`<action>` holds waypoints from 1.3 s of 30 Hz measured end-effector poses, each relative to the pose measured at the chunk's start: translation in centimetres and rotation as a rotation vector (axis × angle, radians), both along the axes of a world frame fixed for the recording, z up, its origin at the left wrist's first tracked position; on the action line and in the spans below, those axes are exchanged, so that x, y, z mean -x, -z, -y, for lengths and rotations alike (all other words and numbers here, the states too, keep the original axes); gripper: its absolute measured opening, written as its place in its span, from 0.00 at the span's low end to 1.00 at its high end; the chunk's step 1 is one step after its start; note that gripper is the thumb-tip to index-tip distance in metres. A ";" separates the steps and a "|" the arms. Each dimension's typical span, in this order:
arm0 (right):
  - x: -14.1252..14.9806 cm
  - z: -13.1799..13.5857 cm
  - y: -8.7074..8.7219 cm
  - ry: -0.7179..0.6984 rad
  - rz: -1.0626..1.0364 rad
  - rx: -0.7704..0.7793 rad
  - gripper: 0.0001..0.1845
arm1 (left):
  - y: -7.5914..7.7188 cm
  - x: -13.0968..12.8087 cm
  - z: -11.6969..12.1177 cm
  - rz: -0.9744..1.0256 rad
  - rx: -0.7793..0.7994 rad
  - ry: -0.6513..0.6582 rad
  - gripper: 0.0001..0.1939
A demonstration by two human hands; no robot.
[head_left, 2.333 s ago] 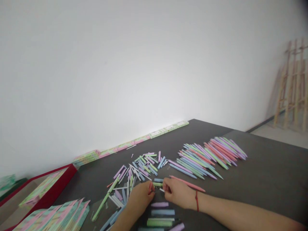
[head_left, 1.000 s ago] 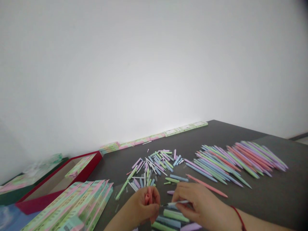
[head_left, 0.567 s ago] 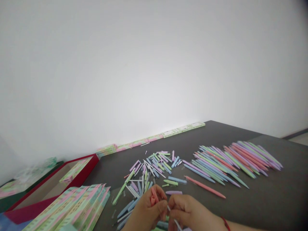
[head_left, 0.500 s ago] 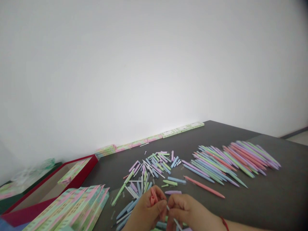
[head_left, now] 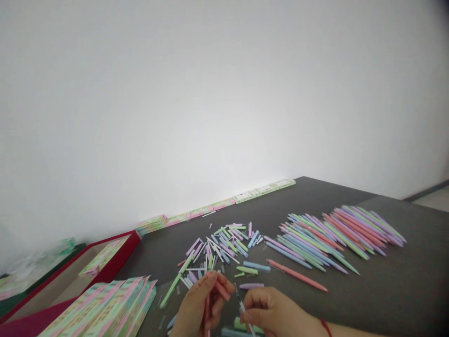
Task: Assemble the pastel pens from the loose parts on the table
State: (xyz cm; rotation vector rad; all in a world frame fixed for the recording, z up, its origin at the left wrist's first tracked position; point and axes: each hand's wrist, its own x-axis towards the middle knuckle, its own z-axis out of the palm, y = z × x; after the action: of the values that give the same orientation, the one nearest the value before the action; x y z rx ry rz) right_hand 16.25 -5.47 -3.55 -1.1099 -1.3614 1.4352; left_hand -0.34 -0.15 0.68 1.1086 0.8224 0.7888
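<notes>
On the dark worktop [head_left: 396, 243] a fan of long pastel pens [head_left: 326, 245] lies to the right, a loose heap of pen parts [head_left: 217, 252] sits in the middle, and a stack of pink-and-green printed cards [head_left: 105, 306] lies at the front left, near a red box [head_left: 121, 250]. A coral pen [head_left: 296, 276] and a lilac pen barrel [head_left: 251, 286] lie just beyond your hands. Your left hand [head_left: 201, 306] has a clenched grip on a pink pen barrel [head_left: 222, 290], while your right hand [head_left: 273, 311] pinches a white refill [head_left: 242, 309] just beside it, not touching it.
</notes>
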 end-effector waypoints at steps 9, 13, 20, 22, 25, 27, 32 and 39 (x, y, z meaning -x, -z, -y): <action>0.2 0.1 -0.8 0.037 -0.032 -0.010 0.07 | 0.8 -0.6 0.2 0.021 0.001 0.014 0.20; 0.1 -0.1 -0.3 0.026 0.021 -0.056 0.07 | 0.5 -0.3 0.0 0.026 -0.003 -0.127 0.22; 0.2 0.2 -0.2 -0.026 0.074 -0.054 0.07 | 0.5 -0.5 0.1 0.083 0.090 -0.130 0.24; 0.1 0.3 -0.5 -0.027 0.086 -0.058 0.07 | 0.6 -0.6 0.1 0.089 0.084 -0.115 0.23; 0.1 0.3 -0.7 -0.021 0.104 -0.025 0.07 | 0.8 -0.6 0.0 0.096 0.062 -0.112 0.24; 0.2 0.4 -0.7 -0.021 0.098 0.018 0.05 | 1.0 -0.6 -0.1 0.085 0.058 -0.104 0.24; 0.3 0.2 -0.3 -0.028 -0.013 0.042 0.01 | 1.8 -1.0 -0.1 0.012 0.074 -0.045 0.26; 0.1 0.0 -1.1 -0.137 -0.237 0.004 0.09 | 2.7 -1.5 0.5 -0.049 0.069 0.065 0.27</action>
State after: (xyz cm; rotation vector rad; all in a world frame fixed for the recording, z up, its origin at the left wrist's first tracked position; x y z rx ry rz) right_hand 16.13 -5.44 -2.46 -0.8319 -1.2841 1.6130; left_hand 1.20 -0.61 -2.06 1.0918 0.8444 0.6765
